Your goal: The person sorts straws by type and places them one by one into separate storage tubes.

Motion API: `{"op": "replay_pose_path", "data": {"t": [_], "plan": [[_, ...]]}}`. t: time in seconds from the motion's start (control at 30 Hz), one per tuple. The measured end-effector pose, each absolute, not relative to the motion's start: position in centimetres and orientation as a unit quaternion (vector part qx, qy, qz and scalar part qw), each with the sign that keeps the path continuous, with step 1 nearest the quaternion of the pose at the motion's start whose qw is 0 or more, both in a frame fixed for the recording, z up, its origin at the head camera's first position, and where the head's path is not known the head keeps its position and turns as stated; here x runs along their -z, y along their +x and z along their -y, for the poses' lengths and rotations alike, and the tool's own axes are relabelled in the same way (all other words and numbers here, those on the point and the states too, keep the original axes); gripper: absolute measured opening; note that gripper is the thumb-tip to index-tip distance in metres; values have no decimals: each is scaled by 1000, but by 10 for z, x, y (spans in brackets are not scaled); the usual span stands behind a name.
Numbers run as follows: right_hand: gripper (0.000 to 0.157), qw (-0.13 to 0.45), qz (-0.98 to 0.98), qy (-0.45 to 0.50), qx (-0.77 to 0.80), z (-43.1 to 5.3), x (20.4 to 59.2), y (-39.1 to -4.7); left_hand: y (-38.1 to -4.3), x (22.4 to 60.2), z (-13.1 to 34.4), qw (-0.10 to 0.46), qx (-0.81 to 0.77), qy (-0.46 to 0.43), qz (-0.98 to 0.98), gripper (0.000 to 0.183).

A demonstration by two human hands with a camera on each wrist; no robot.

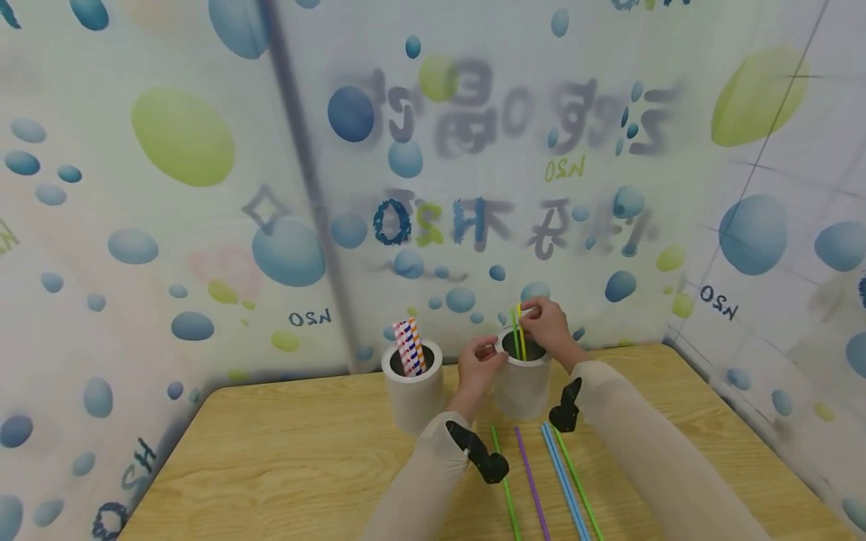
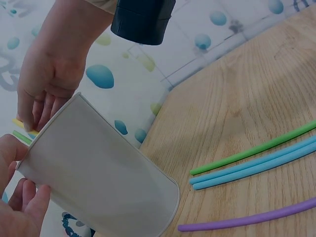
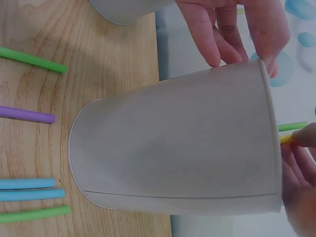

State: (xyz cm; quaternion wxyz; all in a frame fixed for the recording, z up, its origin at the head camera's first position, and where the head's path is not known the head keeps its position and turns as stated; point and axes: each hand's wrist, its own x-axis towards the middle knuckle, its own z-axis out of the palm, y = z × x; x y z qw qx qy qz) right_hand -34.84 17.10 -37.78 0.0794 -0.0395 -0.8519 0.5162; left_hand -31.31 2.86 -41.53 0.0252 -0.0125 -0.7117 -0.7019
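Observation:
My left hand (image 1: pixel 482 367) grips the rim of a white cylindrical cup (image 1: pixel 521 391), thumb at the edge and fingers against the side. At the cup's mouth, my right hand (image 1: pixel 546 324) pinches the upper part of a yellow straw (image 1: pixel 522 334), whose lower end is hidden inside. A green straw (image 1: pixel 515 330) leans in the same cup, close beside the yellow one. In the right wrist view, the tops of the green straw (image 3: pixel 293 126) and the yellow straw (image 3: pixel 286 139) show past the rim.
Left of my hands stands a second white cup (image 1: pixel 414 402) holding several patterned straws (image 1: pixel 410 347). Before the gripped cup lie a green straw (image 1: pixel 506 488), a purple straw (image 1: pixel 531 481), two blue straws (image 1: pixel 565 481) and another green straw (image 1: pixel 578 481). A printed curtain (image 1: pixel 203 315) hangs behind the wooden table (image 1: pixel 284 443).

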Motion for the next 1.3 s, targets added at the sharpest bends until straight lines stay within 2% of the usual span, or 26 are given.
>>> {"op": "replay_pose_path", "data": {"t": [0.13,0.4,1.3], "plan": [[27,81,858,-42,-505,-170,380,-349,-320,425,-29,42,705,-38,707,26],[24,86,874,-51,-476,-168,377,-348,-311,413,-30,31,704,-3,710,30],[27,70,881,-69,-463,-168,370,-347,-312,415,-30,36,703,-2,710,30]]}}
